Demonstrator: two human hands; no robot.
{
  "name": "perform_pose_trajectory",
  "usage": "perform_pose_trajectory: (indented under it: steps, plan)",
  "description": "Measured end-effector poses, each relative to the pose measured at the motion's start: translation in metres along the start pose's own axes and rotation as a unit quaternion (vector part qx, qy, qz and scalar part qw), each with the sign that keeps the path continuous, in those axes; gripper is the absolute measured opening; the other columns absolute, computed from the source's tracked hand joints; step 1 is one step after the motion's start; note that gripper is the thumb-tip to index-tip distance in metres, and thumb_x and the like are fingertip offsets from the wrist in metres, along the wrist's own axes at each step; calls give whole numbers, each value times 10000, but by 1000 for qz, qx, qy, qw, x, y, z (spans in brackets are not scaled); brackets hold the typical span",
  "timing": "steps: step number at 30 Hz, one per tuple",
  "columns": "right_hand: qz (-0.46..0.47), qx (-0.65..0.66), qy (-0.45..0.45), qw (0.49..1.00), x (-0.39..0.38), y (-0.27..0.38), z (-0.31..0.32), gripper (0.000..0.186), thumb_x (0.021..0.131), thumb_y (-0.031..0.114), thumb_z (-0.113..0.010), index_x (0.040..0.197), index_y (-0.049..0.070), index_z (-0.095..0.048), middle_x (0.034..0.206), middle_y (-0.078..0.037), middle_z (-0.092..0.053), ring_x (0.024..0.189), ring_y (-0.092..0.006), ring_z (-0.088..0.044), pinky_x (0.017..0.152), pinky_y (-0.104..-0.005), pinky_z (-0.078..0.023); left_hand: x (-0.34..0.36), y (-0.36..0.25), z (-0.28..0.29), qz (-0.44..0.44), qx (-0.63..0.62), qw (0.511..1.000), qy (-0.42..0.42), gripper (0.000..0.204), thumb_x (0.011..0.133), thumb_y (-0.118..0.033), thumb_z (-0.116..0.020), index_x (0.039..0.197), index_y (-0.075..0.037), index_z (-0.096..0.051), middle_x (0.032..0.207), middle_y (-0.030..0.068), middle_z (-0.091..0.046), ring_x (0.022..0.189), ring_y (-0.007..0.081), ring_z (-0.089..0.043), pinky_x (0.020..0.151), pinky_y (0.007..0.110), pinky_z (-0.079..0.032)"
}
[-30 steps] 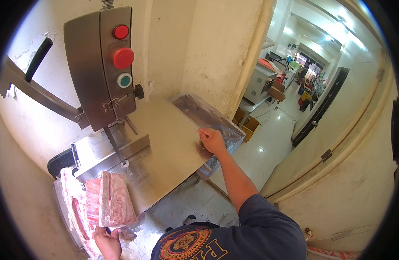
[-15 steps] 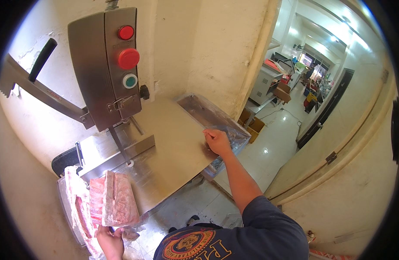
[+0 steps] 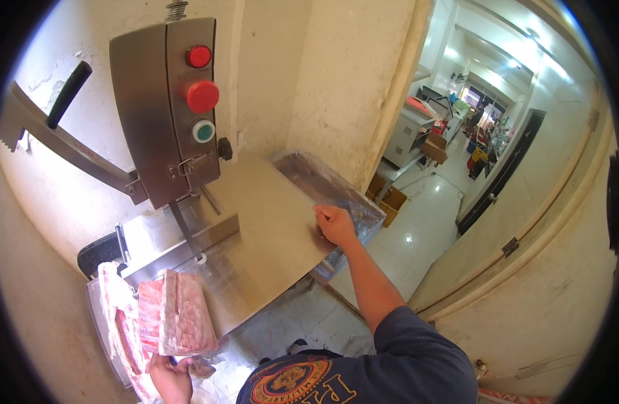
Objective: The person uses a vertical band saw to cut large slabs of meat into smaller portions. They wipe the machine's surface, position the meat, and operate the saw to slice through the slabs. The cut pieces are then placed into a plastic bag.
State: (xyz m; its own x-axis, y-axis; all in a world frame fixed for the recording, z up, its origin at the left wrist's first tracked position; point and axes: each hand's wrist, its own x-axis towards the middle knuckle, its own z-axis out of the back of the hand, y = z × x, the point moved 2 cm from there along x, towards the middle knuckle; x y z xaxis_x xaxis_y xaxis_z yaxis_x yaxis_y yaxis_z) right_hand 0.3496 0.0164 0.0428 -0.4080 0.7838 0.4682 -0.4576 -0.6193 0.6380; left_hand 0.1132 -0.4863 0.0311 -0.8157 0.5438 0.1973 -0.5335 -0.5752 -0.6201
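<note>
My left hand (image 3: 171, 379) is at the lower left, its fingers closed at the near end of a block of frozen meat (image 3: 186, 316). The block is pale red, frosty and ribbed, with clear plastic wrap around its near end. Beside it on the left lies a longer piece of frozen meat (image 3: 123, 323) in plastic. My right hand (image 3: 335, 225) is closed over the right edge of the steel saw table (image 3: 269, 222); what its fingers hold, if anything, is hidden. The band saw blade (image 3: 184, 229) stands upright between the meat and the wall.
The saw's head (image 3: 144, 114) carries red and green buttons (image 3: 202, 97). A black-handled lever arm (image 3: 67, 94) juts out left. Beyond the table sits a plastic-lined tray (image 3: 309, 168). An open doorway on the right leads to a tiled floor (image 3: 417, 236), with a yellow bin (image 3: 392, 205) beside it.
The view has shifted slightly. Both hands keep nearly the same places, the left at the meat block and the right at the table's edge.
</note>
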Motion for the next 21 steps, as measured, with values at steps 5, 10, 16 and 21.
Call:
perform_pose_trajectory:
  steps: [5, 10, 16, 21]
  plan:
    - [-4, -10, -5, 1000, -1, 0, 2, 257, 935, 229, -619, 1109, 97, -755, 931, -197, -730, 844, -371, -726, 750, -426, -562, 3, -2, 0, -15, -7, 1000, -5, 451, 661, -114, -890, 998, 80, -662, 890, 253, -647, 822, 457, -592, 758, 476, -474]
    - [6, -9, -12, 1000, 1, -6, -3, 234, 939, 215, -655, 1094, 65, -745, 891, -165, -731, 778, -311, -719, 710, -378, -548, 4, -1, 6, 40, 39, 998, 38, 468, 653, -118, -898, 1017, 74, -676, 895, 248, -659, 831, 452, -601, 764, 473, -478]
    - [-19, 14, 0, 1000, -3, 6, -2, 221, 941, 196, -647, 1097, 75, -746, 908, -167, -732, 778, -313, -722, 706, -374, -549, 3, 5, 0, -20, -15, 1000, -10, 438, 647, -123, -905, 943, 80, -654, 844, 240, -634, 756, 431, -565, 712, 468, -462]
    - [-20, 13, 6, 1000, -3, 3, -1, 219, 937, 192, -649, 1091, 74, -750, 932, -171, -734, 795, -314, -730, 713, -378, -553, 2, 2, 3, 14, 14, 1000, 8, 425, 647, -118, -905, 917, 80, -642, 814, 229, -622, 721, 417, -550, 679, 462, -451]
